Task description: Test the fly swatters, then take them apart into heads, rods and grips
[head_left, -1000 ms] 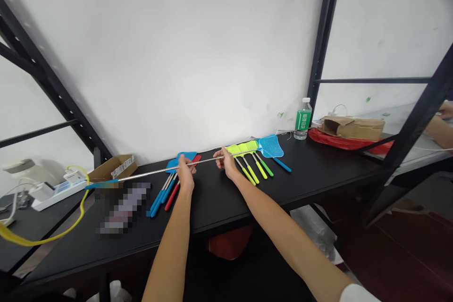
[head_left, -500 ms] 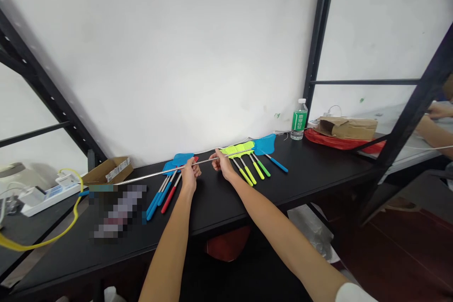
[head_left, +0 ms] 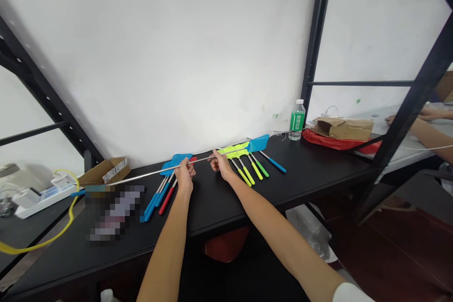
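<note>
head view, the only one: we hold a blue swatter [head_left: 259, 143] crosswise above the table [head_left: 208, 200], head to the right, handle to the left. our left hand [head_left: 184, 173] has its fingers closed round the rod; our right hand [head_left: 220, 165] pinches it nearer the head, fingers narrow.

to do this well, we should grip lightly but firmly with the hands apart, run any force straight along the rod so it doesn't bend, and mind the handle end, which lies by the yellow cable [head_left: 71, 219] and could snag. can't tell if they touch.

counts: one swatter in hand. left pile: one red swatter [head_left: 167, 200] plus blue swatters [head_left: 180, 158], two or three, overlap hides it. right row: three yellow swatters [head_left: 248, 175], one green swatter [head_left: 262, 168], one more blue one [head_left: 278, 164]. one bottle [head_left: 297, 120]. two boxes: one left [head_left: 111, 172], one right [head_left: 343, 128], the latter above one red bag [head_left: 339, 141].
</note>
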Demonstrator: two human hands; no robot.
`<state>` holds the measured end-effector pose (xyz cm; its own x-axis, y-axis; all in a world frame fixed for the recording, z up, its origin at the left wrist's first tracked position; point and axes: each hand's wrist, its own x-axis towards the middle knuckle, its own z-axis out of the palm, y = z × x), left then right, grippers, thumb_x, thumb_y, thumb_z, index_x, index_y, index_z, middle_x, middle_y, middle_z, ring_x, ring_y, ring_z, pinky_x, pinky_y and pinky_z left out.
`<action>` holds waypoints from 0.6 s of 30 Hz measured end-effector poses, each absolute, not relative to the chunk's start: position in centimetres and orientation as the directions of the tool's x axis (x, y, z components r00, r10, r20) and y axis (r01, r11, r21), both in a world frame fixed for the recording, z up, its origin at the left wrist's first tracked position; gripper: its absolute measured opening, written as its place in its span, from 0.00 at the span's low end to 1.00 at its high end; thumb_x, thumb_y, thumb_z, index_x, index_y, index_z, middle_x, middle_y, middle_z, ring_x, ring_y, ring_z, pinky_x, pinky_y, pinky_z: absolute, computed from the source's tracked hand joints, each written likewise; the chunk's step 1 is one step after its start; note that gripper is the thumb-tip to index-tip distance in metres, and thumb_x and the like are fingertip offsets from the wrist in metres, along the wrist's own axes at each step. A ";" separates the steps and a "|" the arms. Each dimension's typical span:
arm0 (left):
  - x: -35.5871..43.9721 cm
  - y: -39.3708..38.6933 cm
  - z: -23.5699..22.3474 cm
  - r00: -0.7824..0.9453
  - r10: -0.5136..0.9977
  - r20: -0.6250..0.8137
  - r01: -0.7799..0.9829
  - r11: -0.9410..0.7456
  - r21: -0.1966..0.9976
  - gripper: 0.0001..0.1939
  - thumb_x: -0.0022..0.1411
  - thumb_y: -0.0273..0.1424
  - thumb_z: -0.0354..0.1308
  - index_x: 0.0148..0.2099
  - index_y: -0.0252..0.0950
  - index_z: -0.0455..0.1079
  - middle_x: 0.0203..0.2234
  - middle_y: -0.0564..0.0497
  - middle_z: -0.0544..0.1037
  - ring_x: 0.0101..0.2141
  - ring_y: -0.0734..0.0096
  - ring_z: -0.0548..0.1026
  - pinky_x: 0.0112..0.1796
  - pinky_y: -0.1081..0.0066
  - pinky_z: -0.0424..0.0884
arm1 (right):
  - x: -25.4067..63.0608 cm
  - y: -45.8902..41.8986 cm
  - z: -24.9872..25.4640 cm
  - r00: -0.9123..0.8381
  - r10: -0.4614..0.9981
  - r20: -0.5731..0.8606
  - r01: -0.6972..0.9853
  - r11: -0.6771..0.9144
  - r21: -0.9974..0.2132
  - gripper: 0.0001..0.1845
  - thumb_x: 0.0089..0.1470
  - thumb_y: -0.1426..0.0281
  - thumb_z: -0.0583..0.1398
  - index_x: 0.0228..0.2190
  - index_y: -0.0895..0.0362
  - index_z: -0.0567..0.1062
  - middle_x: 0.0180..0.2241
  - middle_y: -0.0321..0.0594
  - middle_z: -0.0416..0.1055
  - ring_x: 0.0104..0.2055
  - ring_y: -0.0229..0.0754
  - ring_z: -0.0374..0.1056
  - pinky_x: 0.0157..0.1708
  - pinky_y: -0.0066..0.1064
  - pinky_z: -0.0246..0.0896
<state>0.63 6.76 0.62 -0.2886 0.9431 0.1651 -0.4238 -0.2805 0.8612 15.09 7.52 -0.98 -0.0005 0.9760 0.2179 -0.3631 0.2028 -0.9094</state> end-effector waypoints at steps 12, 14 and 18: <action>0.7 6.6 0.8 -0.270 0.951 0.149 -0.424 -0.256 0.869 0.17 0.49 0.36 0.61 0.22 0.38 0.55 0.10 0.63 0.53 0.12 0.82 0.51 0.15 0.77 0.49 | 15.1 7.9 -1.2 0.001 0.977 0.214 -0.371 0.199 -0.907 0.29 0.52 0.43 0.55 0.24 0.58 0.73 0.12 0.31 0.60 0.14 0.32 0.53 0.17 0.27 0.45; 0.7 6.6 0.8 -0.266 0.951 0.155 -0.419 -0.259 0.870 0.17 0.49 0.36 0.61 0.22 0.38 0.54 0.10 0.63 0.54 0.12 0.82 0.52 0.15 0.77 0.49 | 15.1 7.9 -1.2 0.003 0.977 0.211 -0.376 0.197 -0.906 0.28 0.52 0.44 0.55 0.24 0.58 0.73 0.12 0.31 0.60 0.14 0.32 0.53 0.17 0.27 0.45; 0.7 6.5 0.7 -0.244 0.956 0.161 -0.402 -0.251 0.880 0.16 0.49 0.36 0.60 0.22 0.39 0.54 0.10 0.62 0.54 0.12 0.82 0.52 0.15 0.77 0.49 | 15.1 8.0 -1.2 0.004 0.980 0.198 -0.394 0.183 -0.901 0.23 0.53 0.50 0.54 0.26 0.57 0.73 0.12 0.31 0.61 0.14 0.33 0.53 0.17 0.27 0.46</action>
